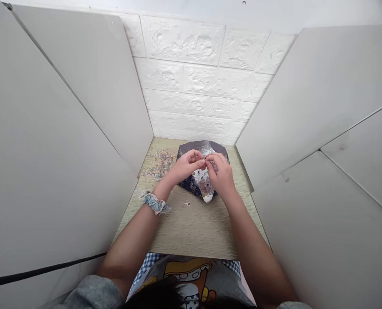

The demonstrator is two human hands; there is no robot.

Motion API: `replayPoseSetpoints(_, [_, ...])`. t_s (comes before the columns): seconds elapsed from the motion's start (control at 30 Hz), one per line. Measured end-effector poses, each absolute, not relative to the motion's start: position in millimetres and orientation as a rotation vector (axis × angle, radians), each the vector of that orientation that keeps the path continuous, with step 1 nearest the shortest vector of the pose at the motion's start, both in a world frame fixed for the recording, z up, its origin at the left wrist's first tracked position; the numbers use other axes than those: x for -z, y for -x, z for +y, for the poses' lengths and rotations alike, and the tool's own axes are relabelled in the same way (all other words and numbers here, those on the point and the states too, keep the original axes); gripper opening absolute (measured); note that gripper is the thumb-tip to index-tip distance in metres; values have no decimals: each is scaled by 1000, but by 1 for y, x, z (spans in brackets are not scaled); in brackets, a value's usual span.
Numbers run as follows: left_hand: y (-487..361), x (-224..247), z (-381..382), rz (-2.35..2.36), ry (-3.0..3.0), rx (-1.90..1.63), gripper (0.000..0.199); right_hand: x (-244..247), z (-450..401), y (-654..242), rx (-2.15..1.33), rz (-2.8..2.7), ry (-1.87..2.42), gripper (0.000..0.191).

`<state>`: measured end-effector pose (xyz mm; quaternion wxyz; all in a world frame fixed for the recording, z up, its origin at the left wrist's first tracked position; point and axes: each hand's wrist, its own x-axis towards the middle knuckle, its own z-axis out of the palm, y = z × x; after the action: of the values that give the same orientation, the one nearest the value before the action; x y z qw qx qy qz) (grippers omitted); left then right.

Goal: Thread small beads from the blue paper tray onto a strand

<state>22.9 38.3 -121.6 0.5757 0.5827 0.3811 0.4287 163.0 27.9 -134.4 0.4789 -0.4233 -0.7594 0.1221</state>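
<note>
A narrow wooden table (pixel 194 227) set between white side panels (pixel 65 171), with a white brick-pattern wall (pixel 194 77) behind. Nearest us, a light blue scrunchie (pixel 154 202) circles the left wrist, and a tiny loose piece (pixel 187 204) lies on the bare wood just beside it. Farther in, our left hand (pixel 186 166) and right hand (pixel 221 174) meet fingertip to fingertip, both curled and pinched on a small bead (pixel 205 162); whether a thread runs through it is too fine to tell. They hover above a dark tray (pixel 191 182) holding a scatter of coloured beads (pixel 205 185) on a white patch. Beyond and to the left, strung beads (pixel 160 164) lie in a loose tangle near the wall. In our judgement, the main risk is a slip of the pinch: the bead could drop and roll off the table, or the forearms could nudge the tray and spill its contents.
</note>
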Motion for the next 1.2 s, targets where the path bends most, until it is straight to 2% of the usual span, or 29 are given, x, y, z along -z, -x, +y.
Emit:
replayPoseSetpoints(0.13, [-19,120,38,923,-1432,-897,28,130,27,-166,-333,-1733,1015,15])
replayPoseSetpoints(0.27, [-10,117,38,942,-1471,-884,32,129,36,-183,-460,-1262,1040,16])
replayPoseSetpoints(0.4, [2,114,39,753,-1248,-1095,32,133,50,-204,-644,-755,967,18])
replayPoseSetpoints(0.53, [17,107,39,605,-897,-1339,33,136,55,-212,-812,-575,929,19])
replayPoseSetpoints(0.73, [41,98,45,573,-549,-1667,28,136,52,-209,-813,-555,900,17])
replayPoseSetpoints(0.93, [39,116,60,844,-367,-1794,25,133,50,-204,-771,-640,909,20])
replayPoseSetpoints(1.07, [29,132,67,1077,-569,-1823,27,133,46,-194,-615,-888,925,20])
replayPoseSetpoints(1.2, [27,137,65,1639,-1183,-1762,28,134,36,-183,-456,-1163,997,18])
